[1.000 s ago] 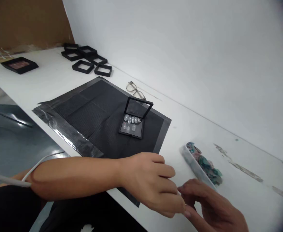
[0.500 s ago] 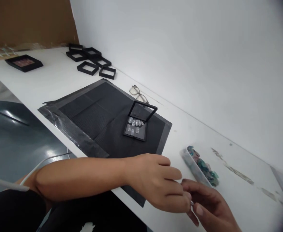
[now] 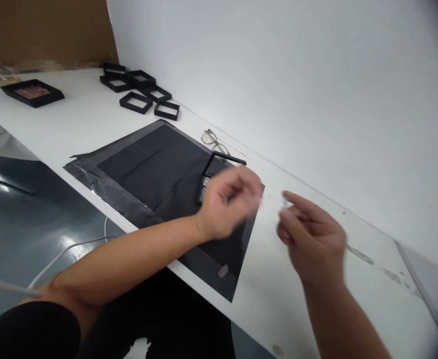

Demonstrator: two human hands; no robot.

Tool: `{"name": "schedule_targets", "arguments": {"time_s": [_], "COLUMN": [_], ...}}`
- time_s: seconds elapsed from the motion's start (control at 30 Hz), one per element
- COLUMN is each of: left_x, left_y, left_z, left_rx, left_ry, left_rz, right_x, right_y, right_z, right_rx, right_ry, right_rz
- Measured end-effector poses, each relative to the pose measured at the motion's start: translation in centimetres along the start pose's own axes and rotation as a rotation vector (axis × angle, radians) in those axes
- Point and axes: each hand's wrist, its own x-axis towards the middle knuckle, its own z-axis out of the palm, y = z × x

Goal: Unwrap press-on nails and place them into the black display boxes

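Right hand [image 3: 314,239] pinches a small pale translucent piece [image 3: 285,203], which could slip if squeezed loosely. Left hand [image 3: 219,212] blurs, its hold unclear.

I have the left forearm [image 3: 140,259] stretched toward the right hand [image 3: 316,244], its own left hand [image 3: 228,207] blurred, fingers curled loosely in toward the thumb. The right forearm [image 3: 348,319] slants up from below its hand, with my right thumb [image 3: 293,225] and forefinger [image 3: 301,202] pinching. I see both hands near each other, not touching.
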Motion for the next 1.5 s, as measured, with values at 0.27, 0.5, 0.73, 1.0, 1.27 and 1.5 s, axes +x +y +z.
{"name": "schedule_targets", "arguments": {"time_s": [0.27,0.5,0.73,1.0,1.27,1.5], "left_x": [4.0,2.5,2.6,2.4,1.4,-1.0], "left_y": [-2.0,-1.8,-2.1,-2.7,-2.1,-1.3], "left_z": [-4.1,-2.9,-3.2,-3.9,-3.4,-1.5], "left_rx": [-0.122,0.032,0.056,0.057,0.182,0.459], "left_ry": [0.438,0.285,0.277,0.234,0.1,-0.62], "left_rz": [-0.273,-0.219,-0.216,-0.181,-0.093,0.189], "right_x": [4.1,5.0,4.9,4.7,1.6,-0.6], "right_y": [3.6,5.2,5.7,5.3,1.4,6.4], "right_z": [5.3,5.9,6.2,6.6,-4.4,-18.6], "right_rx": [-0.355,-0.512,-0.492,-0.412,-0.604,-0.943], "right_ry": [-0.313,-0.456,-0.391,-0.318,0.015,0.251], "right_rz": [0.026,0.041,0.024,0.015,-0.011,-0.107]}}
